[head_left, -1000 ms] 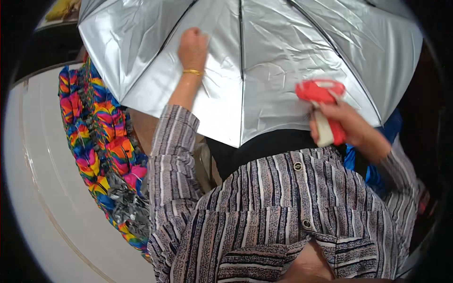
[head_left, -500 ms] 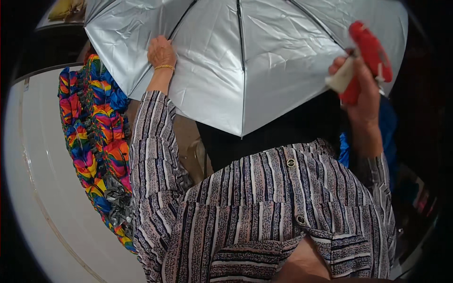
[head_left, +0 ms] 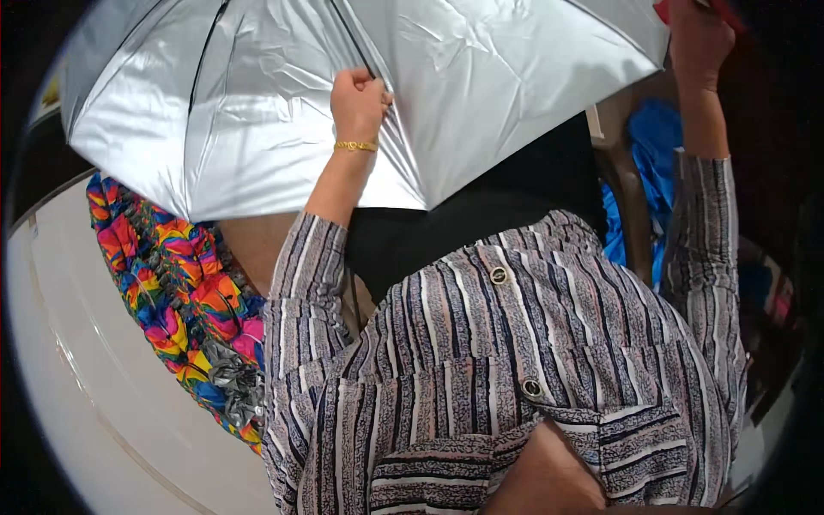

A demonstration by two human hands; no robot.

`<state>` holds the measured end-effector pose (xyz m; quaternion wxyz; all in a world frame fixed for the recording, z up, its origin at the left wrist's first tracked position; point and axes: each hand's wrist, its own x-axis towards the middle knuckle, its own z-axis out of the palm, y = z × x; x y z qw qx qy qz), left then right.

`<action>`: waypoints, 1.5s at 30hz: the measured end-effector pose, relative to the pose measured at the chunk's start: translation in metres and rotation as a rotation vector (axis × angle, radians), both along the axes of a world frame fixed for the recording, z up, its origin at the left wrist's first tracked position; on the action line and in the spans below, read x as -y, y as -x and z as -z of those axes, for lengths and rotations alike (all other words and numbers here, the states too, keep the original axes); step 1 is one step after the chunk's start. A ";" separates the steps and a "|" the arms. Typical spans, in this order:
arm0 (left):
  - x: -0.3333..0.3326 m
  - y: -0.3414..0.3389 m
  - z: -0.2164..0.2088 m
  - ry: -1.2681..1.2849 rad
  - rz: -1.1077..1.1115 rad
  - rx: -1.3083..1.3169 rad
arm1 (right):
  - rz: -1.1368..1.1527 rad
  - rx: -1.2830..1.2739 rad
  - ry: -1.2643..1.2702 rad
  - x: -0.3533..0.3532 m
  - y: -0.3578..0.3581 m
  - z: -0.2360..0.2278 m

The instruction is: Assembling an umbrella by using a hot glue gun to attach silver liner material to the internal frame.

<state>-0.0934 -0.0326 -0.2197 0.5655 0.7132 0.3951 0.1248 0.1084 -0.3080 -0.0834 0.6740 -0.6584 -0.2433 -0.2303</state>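
A spread umbrella (head_left: 481,94) with a shiny silver lining and dark ribs lies across my lap, its far part beyond the upper edge. My left hand (head_left: 356,112), with a gold bracelet at the wrist, is closed in a pinch on the umbrella at one rib (head_left: 352,39), near the lower corner of the canopy. Up at the top right, beside another corner of the canopy, my right hand (head_left: 702,47) is closed around a red hand tool (head_left: 728,12). Most of that tool is hidden by the hand or cut off by the picture's edge.
To the left, a heap of rainbow-coloured folded umbrellas (head_left: 215,300) lies on a pale round-edged table (head_left: 94,343). Shiny blue fabric (head_left: 657,154) hangs at the right, by a brown curved chair arm (head_left: 631,206).
The umbrella has shifted and turned leftward. My left hand has moved right in the picture, onto a rib. My right hand has gone up and to the right with the red hand tool.
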 end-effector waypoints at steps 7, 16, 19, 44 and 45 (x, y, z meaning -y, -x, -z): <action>0.040 0.013 0.014 0.215 -0.018 0.050 | -0.591 -0.537 0.160 -0.037 0.107 0.061; 0.058 0.022 0.022 0.383 -0.079 0.077 | -0.813 -1.538 -0.193 -0.086 0.163 0.136; 0.058 0.027 0.024 0.399 -0.097 0.136 | -0.784 -1.550 -0.163 -0.093 0.164 0.142; 0.056 0.035 0.027 0.498 -0.111 0.236 | -0.794 -1.478 0.028 -0.094 0.160 0.134; 0.055 0.035 0.027 0.498 -0.099 0.239 | -0.799 -1.489 0.006 -0.094 0.160 0.135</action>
